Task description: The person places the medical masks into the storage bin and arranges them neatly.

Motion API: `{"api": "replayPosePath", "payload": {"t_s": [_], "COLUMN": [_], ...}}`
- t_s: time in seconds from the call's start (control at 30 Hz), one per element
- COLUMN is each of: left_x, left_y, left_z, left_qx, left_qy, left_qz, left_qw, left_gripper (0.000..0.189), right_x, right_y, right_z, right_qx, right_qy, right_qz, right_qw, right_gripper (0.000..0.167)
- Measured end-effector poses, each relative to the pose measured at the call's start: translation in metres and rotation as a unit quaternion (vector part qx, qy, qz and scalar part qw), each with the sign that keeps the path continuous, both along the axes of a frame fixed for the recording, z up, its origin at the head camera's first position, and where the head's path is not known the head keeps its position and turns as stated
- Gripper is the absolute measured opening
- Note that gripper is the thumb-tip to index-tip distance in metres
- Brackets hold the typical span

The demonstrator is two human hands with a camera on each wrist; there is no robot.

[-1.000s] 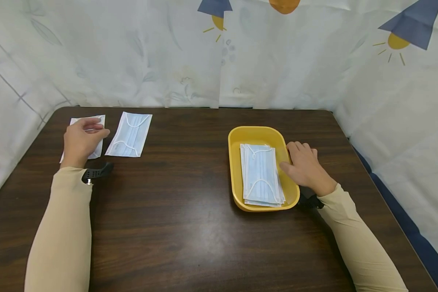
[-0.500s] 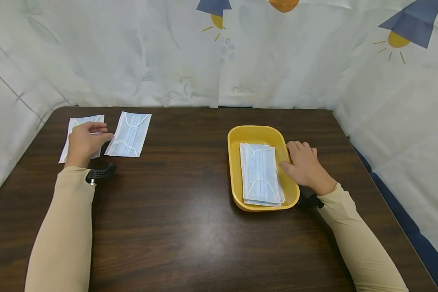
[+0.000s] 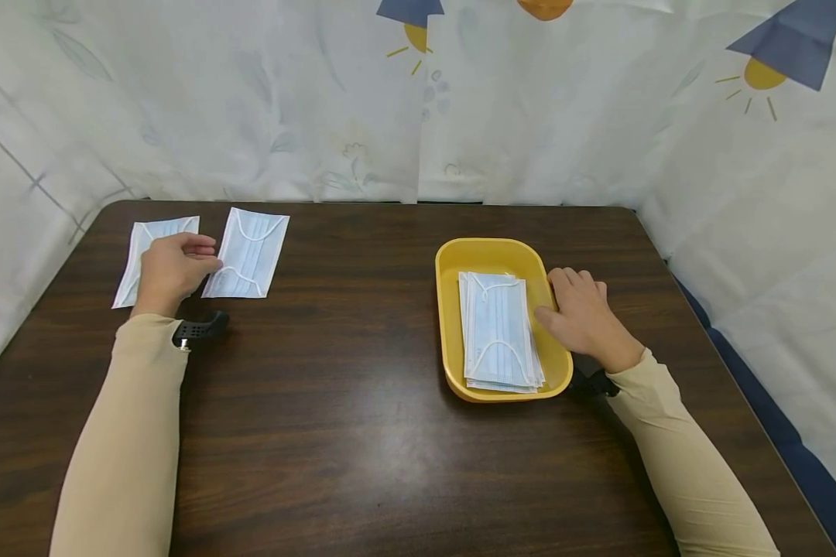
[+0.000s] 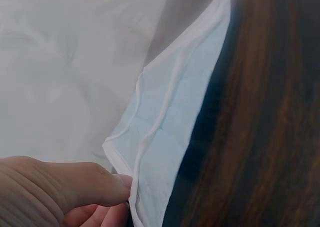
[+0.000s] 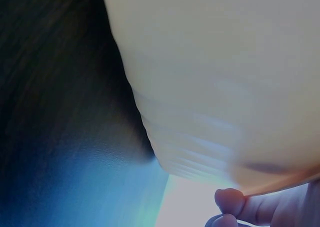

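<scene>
My left hand (image 3: 170,272) pinches the left edge of a pale blue face mask (image 3: 254,251) with white ear loops. In the left wrist view, the thumb (image 4: 107,183) lies at the edge of this mask (image 4: 165,122), and the other fingers are partly hidden below it. Another face mask (image 3: 128,267) lies to the left, partly covered by the left hand. At the right, my right hand (image 3: 588,319) grips the right rim of a yellow basin (image 3: 447,325), thumb over the inside and fingers outside. Inside sits a stack of face masks (image 3: 496,333).
The dark wood-grain table (image 3: 334,433) bears all of this. A pale patterned curtain (image 3: 286,100) hangs behind and along the sides. Dark blue cloth (image 3: 773,410) shows beyond the table's right edge.
My left hand has moved right from the left mask to the edge of the other mask and pinches it; that mask has shifted slightly. The right hand stays on the basin.
</scene>
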State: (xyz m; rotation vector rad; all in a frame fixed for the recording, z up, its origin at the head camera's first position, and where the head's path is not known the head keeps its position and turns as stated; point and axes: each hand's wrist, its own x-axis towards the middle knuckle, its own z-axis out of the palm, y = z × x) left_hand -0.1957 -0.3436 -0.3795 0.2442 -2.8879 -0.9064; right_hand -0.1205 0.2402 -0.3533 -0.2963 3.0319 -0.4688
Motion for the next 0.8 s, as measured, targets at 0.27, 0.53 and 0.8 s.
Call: {"api": "replayPosePath", "payload": {"t_s": [0.27, 0.53, 0.8], "left_x": [0.001, -0.001, -0.004], "left_y": [0.005, 0.007, 0.006], "left_z": [0.004, 0.009, 0.01], "left_qx": [0.001, 0.003, 0.023], "left_qy": [-0.041, -0.073, -0.107], "left_qz": [-0.022, -0.061, -0.084], "left_qw": [0.9989, 0.9955, 0.9905], "left_gripper": [0.046, 0.055, 0.065], "right_x": [0.001, 0.001, 0.001], "right_y": [0.001, 0.001, 0.002], "right_z": [-0.001, 0.0, 0.0], "right_qx": [0.0, 0.0, -0.001], "right_qy": [0.002, 0.002, 0.002], "right_qz": [0.001, 0.001, -0.002], "right_qw": [1.0, 1.0, 1.0], "right_gripper": [0.031, 0.031, 0.033]}}
